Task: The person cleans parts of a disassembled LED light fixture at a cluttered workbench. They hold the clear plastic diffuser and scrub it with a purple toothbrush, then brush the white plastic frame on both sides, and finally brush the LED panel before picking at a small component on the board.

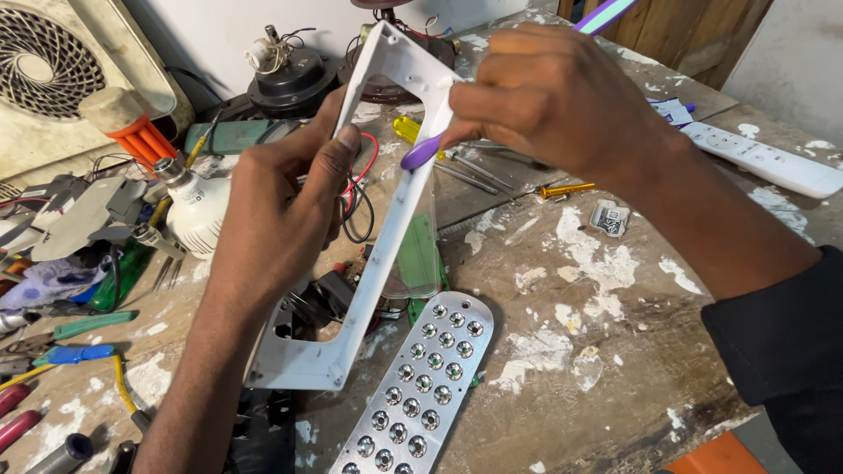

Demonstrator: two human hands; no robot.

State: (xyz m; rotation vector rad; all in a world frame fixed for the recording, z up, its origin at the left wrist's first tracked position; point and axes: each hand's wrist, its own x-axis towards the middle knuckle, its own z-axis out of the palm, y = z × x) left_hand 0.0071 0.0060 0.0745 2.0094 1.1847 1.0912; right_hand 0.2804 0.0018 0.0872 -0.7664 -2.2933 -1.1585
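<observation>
My left hand (pixel 281 202) grips a white rectangular plastic frame (pixel 373 263) by its left side and holds it tilted over the workbench. My right hand (pixel 549 92) is closed on a purple toothbrush (pixel 421 151), whose head end touches the frame's right bar. The brush's handle sticks out past my fingers toward the top of the view. Red and black wires (pixel 360 197) show through the frame's opening. Below the frame lies a silver reflector plate (pixel 421 391) with several round LED holes.
A white LED bulb (pixel 198 211), an orange-handled tool (pixel 132 127) and a fan grille (pixel 53 61) stand at the left. Screwdrivers (pixel 566 189) and metal rods lie behind the frame. A white remote control (pixel 760 158) rests at the right. Pliers and cutters (pixel 75 351) clutter the lower left.
</observation>
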